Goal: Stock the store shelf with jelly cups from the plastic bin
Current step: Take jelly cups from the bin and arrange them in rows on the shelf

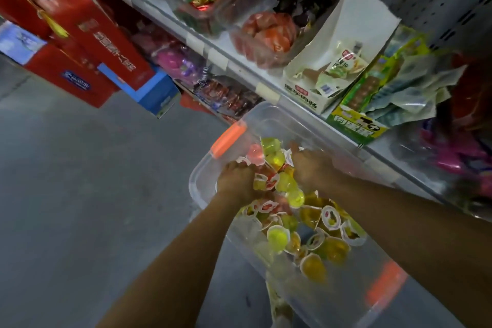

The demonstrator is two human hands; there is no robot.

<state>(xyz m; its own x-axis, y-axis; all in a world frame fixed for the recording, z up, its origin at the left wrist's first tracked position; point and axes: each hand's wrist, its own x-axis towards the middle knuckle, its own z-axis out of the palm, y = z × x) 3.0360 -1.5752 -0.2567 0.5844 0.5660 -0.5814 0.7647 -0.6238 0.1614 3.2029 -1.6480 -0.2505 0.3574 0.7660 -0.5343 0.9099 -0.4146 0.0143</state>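
A clear plastic bin (202, 176) with orange handles sits on the floor below the shelf edge, holding several yellow, green and pink jelly cups (311, 237). Both of my hands are down inside its far end. My left hand (237, 181) is curled over a bunch of jelly cups on the left of the pile. My right hand (311, 168) lies on the pile beside it, fingers bent into the cups. Together they cup a heap of jelly cups (279, 176) between them. The grey store shelf (239, 66) runs diagonally above the bin.
On the shelf stand a clear tub of red sweets (269, 34), a white display box (327, 72) and a green display box (372, 104) of packets. Red and blue cartons (87, 42) are stacked at left. Grey floor (80, 194) spreads to the left of the bin.
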